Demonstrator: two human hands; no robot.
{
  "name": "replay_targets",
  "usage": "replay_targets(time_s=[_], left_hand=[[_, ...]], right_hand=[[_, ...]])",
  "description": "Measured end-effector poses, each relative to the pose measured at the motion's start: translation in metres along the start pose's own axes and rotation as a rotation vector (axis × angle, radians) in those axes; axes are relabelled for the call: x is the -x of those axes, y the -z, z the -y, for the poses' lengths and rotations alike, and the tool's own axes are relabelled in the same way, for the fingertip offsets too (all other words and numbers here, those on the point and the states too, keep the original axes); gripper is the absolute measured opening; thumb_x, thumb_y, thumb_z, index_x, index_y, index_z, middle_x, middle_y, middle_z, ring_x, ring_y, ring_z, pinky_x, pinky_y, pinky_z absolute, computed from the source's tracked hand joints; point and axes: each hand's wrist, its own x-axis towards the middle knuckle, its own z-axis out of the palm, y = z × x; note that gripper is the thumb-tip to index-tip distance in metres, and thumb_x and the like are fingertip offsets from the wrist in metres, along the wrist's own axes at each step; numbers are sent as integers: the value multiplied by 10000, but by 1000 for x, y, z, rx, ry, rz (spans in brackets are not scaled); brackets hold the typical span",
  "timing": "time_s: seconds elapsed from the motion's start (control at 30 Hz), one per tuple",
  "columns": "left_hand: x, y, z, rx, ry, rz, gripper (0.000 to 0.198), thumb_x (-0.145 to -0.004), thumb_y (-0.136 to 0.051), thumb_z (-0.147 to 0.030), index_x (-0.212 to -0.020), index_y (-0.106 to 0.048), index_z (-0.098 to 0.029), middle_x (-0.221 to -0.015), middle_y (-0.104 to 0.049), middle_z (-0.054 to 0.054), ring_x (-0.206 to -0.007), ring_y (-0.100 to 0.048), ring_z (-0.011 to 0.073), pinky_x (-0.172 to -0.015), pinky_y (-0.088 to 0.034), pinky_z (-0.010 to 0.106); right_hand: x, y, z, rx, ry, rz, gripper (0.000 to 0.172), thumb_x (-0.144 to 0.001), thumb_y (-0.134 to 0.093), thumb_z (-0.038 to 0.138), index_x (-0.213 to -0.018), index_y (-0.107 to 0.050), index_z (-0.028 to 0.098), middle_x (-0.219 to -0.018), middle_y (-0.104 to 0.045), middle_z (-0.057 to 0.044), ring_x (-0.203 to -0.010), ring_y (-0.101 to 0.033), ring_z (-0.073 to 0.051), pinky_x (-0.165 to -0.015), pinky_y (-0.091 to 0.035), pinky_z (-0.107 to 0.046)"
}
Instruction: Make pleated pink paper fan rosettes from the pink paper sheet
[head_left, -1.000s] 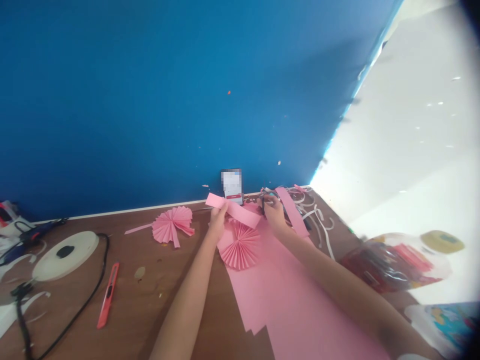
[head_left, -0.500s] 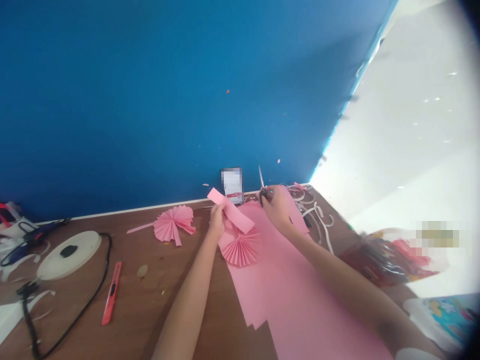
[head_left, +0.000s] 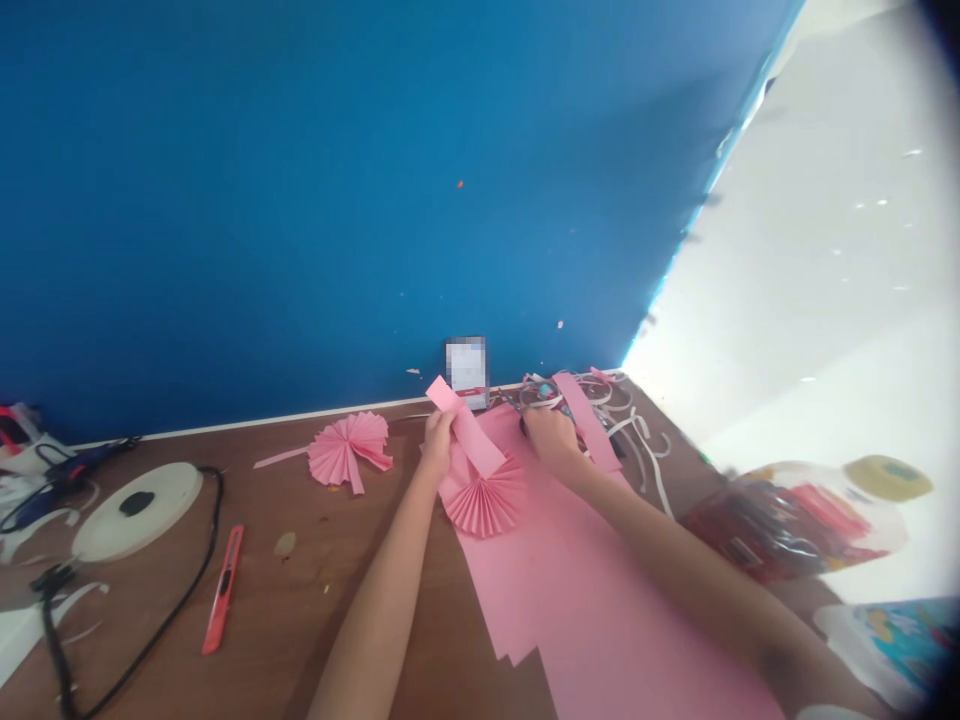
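My left hand [head_left: 439,438] is closed on a pink paper strip [head_left: 476,440], which slants down to the right. Under the strip's lower end lies a pleated pink paper fan [head_left: 486,505], on top of a large pink paper sheet [head_left: 592,580]. Over the sheet's far part, my right hand [head_left: 551,435] is closed round the dark handles of a pair of scissors [head_left: 511,401]. Their blades point away and to the left, towards the strip but apart from it. Another pink strip [head_left: 589,420] lies just beyond my right hand. Further left rests a second pleated fan [head_left: 349,448] with a narrow tail.
A phone [head_left: 466,375] leans against the blue wall. On the left are a red box cutter [head_left: 223,590], a white round reel [head_left: 139,510] and a black cable [head_left: 214,530]. White curled strips [head_left: 649,450] and a clear plastic bag [head_left: 795,520] lie to the right.
My right hand has lowered the scissors, and their blades have swung from upright to pointing left. My left hand and its strip have barely shifted.
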Motion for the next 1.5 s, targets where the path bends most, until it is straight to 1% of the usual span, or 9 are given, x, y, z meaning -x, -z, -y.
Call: replay_targets(time_s=[0.13, 0.43, 0.57, 0.73, 0.9, 1.03, 1.17, 1.3, 1.5], left_hand=[[-1, 1, 2, -33, -20, -18, 194, -696, -651, -311, -818, -648, -161, -675, -602, -6, -643, -536, 118, -576, -384, 209], [6, -6, -5, -10, -45, 196, 332, -702, -690, -362, -967, -640, -168, -743, -634, 22, -596, -547, 101, -549, -388, 205], [9, -8, -7, -6, -35, 221, 373, -690, -705, -373, -986, -643, -155, -804, -664, 55, -645, -588, 123, -567, -413, 216], [10, -10, -7, -4, -41, 214, 399, -669, -724, -373, -988, -646, -146, -827, -683, 75, -707, -618, 160, -621, -450, 247], [13, -11, -9, -59, -77, 200, 315, -655, -737, -336, -888, -671, -134, -763, -674, 58, -688, -612, 158, -613, -436, 246], [19, -12, -18, -103, -156, 315, 163, -660, -708, -225, -808, -705, -157, -841, -693, 62, -845, -623, 198, -725, -452, 276], [24, -14, -28, -105, -159, 435, 115, -658, -661, -148, -748, -723, -184, -953, -696, 76, -1024, -592, 231, -894, -421, 329], [25, -14, -31, -162, -208, 464, 122, -713, -616, -194, -759, -729, -201, -1011, -685, 75, -1080, -568, 245, -967, -382, 366], [22, -15, -29, -174, -227, 454, 220, -807, -578, -333, -909, -718, -197, -1066, -666, 81, -1053, -570, 235, -907, -419, 329]], right_hand=[[1, 4, -2, -12, 41, 20, 276, -837, -411, 37, -844, -680, 98, -801, -668, -207, -795, -667, -298, -668, -493, -370], [5, 8, 1, 32, 55, -53, 322, -843, -379, 43, -1002, -649, 121, -1082, -605, -201, -944, -607, -271, -671, -459, -297], [3, 13, 4, -436, 184, -154, 295, -911, -364, 189, -957, -654, 169, -892, -660, -102, -773, -602, -194, -642, -416, -261], [2, 11, 13, -1102, 244, 16, 267, -806, -560, 402, -898, -668, 176, -699, -631, -10, -584, -536, -130, -544, -390, -223], [4, 5, 15, -1289, 197, 152, 264, -729, -625, 402, -824, -653, 157, -602, -572, 25, -495, -464, -88, -490, -364, -211], [2, 2, 14, -1411, 90, 107, 269, -701, -649, 378, -866, -654, 165, -545, -545, 42, -458, -443, -85, -450, -337, -205], [-2, 1, 11, -1630, 0, 66, 251, -677, -664, 347, -859, -678, 175, -688, -640, -4, -575, -545, -118, -538, -427, -237], [-6, 2, 10, -1814, -90, 97, 210, -619, -694, 306, -781, -686, 173, -814, -686, -41, -733, -612, -166, -670, -479, -283], [-8, -3, 11, -1846, -156, 69, 139, -627, -667, 287, -721, -659, 185, -791, -674, -14, -735, -607, -159, -651, -461, -260]])
